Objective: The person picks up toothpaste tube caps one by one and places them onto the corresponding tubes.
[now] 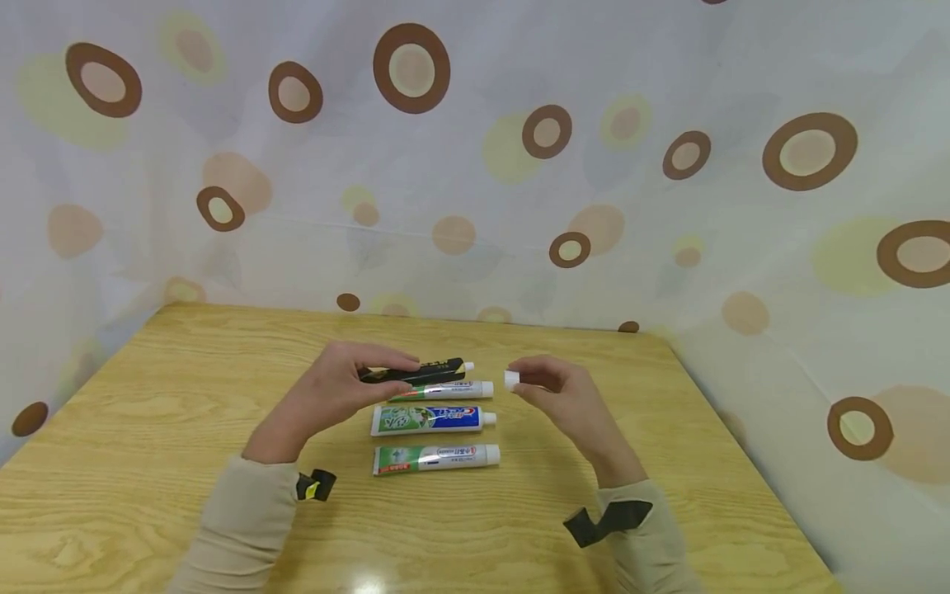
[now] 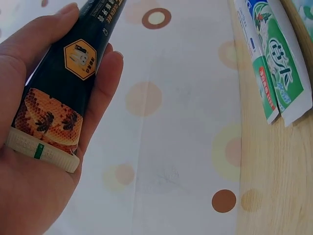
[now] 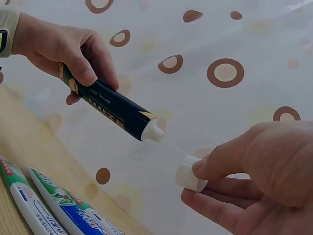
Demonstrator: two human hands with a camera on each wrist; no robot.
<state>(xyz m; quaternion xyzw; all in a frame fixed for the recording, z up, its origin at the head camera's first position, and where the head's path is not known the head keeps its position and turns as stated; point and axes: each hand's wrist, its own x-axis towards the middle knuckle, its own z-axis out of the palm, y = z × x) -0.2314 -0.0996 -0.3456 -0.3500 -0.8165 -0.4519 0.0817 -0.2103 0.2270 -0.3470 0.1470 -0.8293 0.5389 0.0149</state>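
My left hand grips a dark toothpaste tube with gold markings, its uncapped white nozzle pointing right. In the left wrist view the tube's lower end shows a honeycomb and bee picture beside the palm. Between thumb and fingers, my right hand pinches a white cap, held a short way from the nozzle. A thin strand stretches between nozzle and cap in the right wrist view. Below the dark tube, a white and green toothpaste tube lies partly hidden by it.
On the wooden table lie a blue and green toothpaste tube and, nearer me, another white and green tube, both capped and roughly parallel. A white sheet with brown circles hangs behind the table and along its sides.
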